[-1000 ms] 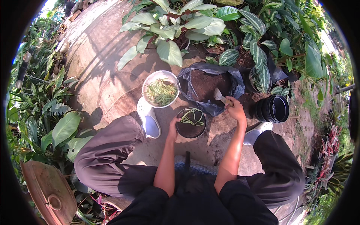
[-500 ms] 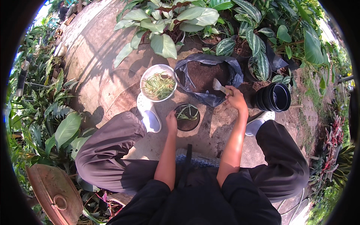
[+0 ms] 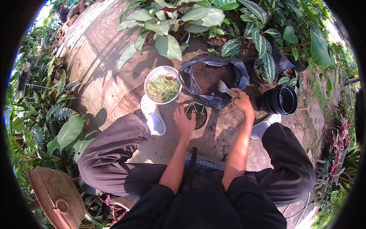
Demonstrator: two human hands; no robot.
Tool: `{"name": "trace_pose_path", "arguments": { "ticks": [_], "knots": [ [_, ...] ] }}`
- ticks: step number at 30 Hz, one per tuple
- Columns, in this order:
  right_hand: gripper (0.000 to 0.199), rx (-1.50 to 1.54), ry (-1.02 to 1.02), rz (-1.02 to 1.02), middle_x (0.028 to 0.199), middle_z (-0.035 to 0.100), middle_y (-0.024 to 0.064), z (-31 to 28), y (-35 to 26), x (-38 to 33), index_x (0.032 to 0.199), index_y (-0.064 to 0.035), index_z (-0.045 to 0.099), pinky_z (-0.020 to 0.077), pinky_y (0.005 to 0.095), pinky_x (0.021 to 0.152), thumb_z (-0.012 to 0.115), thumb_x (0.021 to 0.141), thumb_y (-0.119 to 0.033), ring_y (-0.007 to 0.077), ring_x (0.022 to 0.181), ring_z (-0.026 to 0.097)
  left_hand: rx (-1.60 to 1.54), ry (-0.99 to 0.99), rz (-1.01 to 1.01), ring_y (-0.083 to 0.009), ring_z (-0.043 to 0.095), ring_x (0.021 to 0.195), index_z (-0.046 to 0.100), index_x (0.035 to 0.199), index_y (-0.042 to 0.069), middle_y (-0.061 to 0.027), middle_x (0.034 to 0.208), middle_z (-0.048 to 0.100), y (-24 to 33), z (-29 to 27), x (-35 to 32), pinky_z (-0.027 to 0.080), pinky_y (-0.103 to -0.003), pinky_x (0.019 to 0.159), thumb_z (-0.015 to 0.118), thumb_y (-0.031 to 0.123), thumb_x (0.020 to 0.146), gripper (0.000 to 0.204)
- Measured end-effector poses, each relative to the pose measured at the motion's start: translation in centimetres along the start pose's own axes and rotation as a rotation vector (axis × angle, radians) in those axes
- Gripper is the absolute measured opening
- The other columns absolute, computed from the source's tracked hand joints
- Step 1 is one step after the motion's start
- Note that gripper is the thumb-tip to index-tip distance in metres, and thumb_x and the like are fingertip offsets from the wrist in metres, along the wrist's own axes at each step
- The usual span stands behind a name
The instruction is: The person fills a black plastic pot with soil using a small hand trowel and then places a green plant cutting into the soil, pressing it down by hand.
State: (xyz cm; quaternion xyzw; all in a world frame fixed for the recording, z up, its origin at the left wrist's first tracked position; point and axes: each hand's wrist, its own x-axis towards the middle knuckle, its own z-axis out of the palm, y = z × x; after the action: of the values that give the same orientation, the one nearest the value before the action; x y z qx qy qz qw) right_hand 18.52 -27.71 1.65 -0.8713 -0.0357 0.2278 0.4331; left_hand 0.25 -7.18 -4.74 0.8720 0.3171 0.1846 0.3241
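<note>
My right hand (image 3: 243,102) is closed round the handle of a small trowel (image 3: 223,87), its pale blade resting over the near right part of a black plastic bag (image 3: 244,78) of dark brown soil (image 3: 209,76). Over the left side of a small black pot (image 3: 202,123) is my left hand (image 3: 185,122), fingers spread at the green cuttings (image 3: 198,108) on its soil. The hand partly hides the pot, so finger contact is hard to make out. Just beyond, a white bowl (image 3: 146,87) holds a heap of green and yellowish cuttings (image 3: 164,87).
Nested black pots (image 3: 284,100) lie tilted at the right, beside my white shoe (image 3: 267,124). Broad-leaved potted plants (image 3: 167,44) crowd the far side. A rusty metal lid-like piece (image 3: 57,194) with a ring stands at the lower left, near more foliage.
My left hand has moved from the pot's left rim up and over it, its fingers spreading above the cuttings. The right hand and trowel stay nearly in place at the bag.
</note>
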Motion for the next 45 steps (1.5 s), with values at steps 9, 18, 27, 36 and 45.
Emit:
{"name": "trace_pose_path", "arguments": {
  "ticks": [9,18,27,36,45],
  "knots": [
    [0.052,0.006,0.007,-0.052,0.079,0.066,0.0067,1.0,1.8,1.4,0.135,-0.0101,0.059,0.0529,0.0303,0.06,0.051,0.086,0.004,0.0136,0.064,0.065,0.13,-0.179,0.097,-0.0373,0.042,0.125,0.057,0.127,0.007,-0.0174,0.128,0.048,1.1,1.8,-1.0,0.026,-0.053,0.108,0.073,0.038,0.082,0.057],
    [0.043,0.022,0.013,-0.003,0.079,0.068,0.0095,0.6,0.6,0.7,0.13,-0.0087,0.061,0.0538,0.0348,0.065,0.058,0.087,-0.002,0.0175,0.066,0.068,-0.368,-0.09,-0.099,-0.0319,0.062,0.085,0.057,0.109,0.005,-0.0111,0.089,0.059,-0.2,1.2,-2.0,0.048,-0.042,0.082,0.064,-0.006,0.076,0.035],
    [0.023,-0.007,0.283,-0.149,0.083,0.071,0.0176,1.7,-0.9,0.2,0.107,-0.0042,0.064,0.0521,0.0404,0.074,0.069,0.088,-0.017,0.0303,0.079,0.071,-0.379,0.132,-0.068,-0.0228,0.059,0.084,0.059,0.11,0.002,-0.0094,0.088,0.06,-1.0,-0.6,0.9,0.046,-0.035,0.083,0.067,-0.001,0.08,0.031],
    [0.046,-0.007,0.319,-0.025,0.099,0.073,0.0205,-2.3,0.7,-1.1,0.125,-0.0052,0.06,0.0522,0.0421,0.086,0.073,0.085,-0.024,0.0373,0.099,0.07,-0.787,0.012,-0.095,-0.0109,0.057,0.089,0.061,0.103,0.0,-0.0034,0.095,0.06,7.1,-0.1,5.2,0.046,-0.025,0.083,0.057,0.001,0.094,0.01],
    [0.017,0.329,1.077,-0.175,0.074,0.065,0.0081,-15.8,-2.9,-9.7,0.101,0.0004,0.07,0.0478,0.0333,0.064,0.065,0.093,-0.013,0.0148,0.066,0.057,-0.929,-0.639,0.156,-0.0068,0.061,0.083,0.065,0.11,0.001,-0.0016,0.092,0.066,24.7,7.5,5.7,0.048,-0.022,0.075,0.06,0.002,0.091,0.02]
  ]
}}
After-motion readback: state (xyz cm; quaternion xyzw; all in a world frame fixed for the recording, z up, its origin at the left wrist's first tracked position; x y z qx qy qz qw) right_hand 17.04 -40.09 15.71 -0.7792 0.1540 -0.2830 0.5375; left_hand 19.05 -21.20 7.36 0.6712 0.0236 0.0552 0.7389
